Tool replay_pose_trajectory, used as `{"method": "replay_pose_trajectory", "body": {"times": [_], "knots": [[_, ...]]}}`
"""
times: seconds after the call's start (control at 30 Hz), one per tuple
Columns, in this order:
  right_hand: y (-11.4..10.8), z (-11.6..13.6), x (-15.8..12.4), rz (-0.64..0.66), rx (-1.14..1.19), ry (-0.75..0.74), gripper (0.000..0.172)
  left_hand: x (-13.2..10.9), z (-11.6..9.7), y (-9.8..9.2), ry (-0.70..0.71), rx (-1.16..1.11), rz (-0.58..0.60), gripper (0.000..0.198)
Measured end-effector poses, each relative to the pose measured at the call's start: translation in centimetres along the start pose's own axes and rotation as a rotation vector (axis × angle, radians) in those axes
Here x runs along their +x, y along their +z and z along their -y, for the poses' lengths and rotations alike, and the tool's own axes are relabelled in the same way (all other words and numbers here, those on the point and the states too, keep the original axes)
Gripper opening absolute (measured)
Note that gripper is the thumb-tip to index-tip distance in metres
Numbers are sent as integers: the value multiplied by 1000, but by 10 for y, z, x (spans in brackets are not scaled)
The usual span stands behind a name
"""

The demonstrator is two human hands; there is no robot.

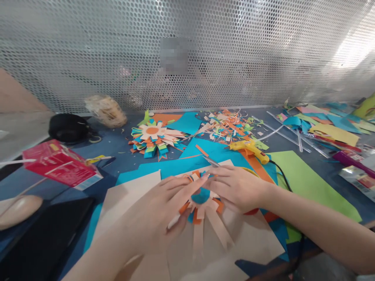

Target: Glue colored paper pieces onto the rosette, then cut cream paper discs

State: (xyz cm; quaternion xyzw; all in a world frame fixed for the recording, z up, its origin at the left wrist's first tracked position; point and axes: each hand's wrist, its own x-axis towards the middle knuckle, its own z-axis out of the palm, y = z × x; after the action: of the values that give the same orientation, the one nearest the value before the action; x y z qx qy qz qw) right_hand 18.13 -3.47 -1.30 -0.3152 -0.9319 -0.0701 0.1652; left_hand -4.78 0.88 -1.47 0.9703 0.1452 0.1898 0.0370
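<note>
Paper in orange, beige and blue makes up the flower [202, 203], lying on the beige sheet [131, 195] squarely between the hands; left hand [158, 212] pinches its left rim, right hand [234, 189] pinches its upper right (fingertips nearly meeting); its longest strips point toward the person; both hands equally near.

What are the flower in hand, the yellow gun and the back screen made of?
The flower looks like thin matte coloured paper: flat cut strips that fan out and bend. The gun seems to be smooth moulded plastic with a slight gloss. The screen looks like perforated sheet metal, pale grey with a dull sheen and even round holes, though it could be plastic.
</note>
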Motion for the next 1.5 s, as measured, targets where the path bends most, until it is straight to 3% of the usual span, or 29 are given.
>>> {"method": "replay_pose_trajectory", "body": {"times": [0.17,0.4,0.53,0.73,1.17,1.3,1.5], "knots": [[3,1,1,-46,-44,3,24,4,-7,-1,32,-122,20,76],[7,0,1,134,-15,-122,25,0,-4,-3,42,-101,-34,75],[10,5,1,192,21,-93,30,1,-1,-2,70,-75,-1,74],[11,12,3,253,47,-35,43,2,3,-7,25,82,-41,71],[12,9,3,247,72,-8,40,0,4,-1,0,82,34,70],[13,8,2,276,140,50,53,1,5,-1,7,132,17,65],[12,18,3,351,179,98,78,6,3,-6,-105,247,-7,48]]}}
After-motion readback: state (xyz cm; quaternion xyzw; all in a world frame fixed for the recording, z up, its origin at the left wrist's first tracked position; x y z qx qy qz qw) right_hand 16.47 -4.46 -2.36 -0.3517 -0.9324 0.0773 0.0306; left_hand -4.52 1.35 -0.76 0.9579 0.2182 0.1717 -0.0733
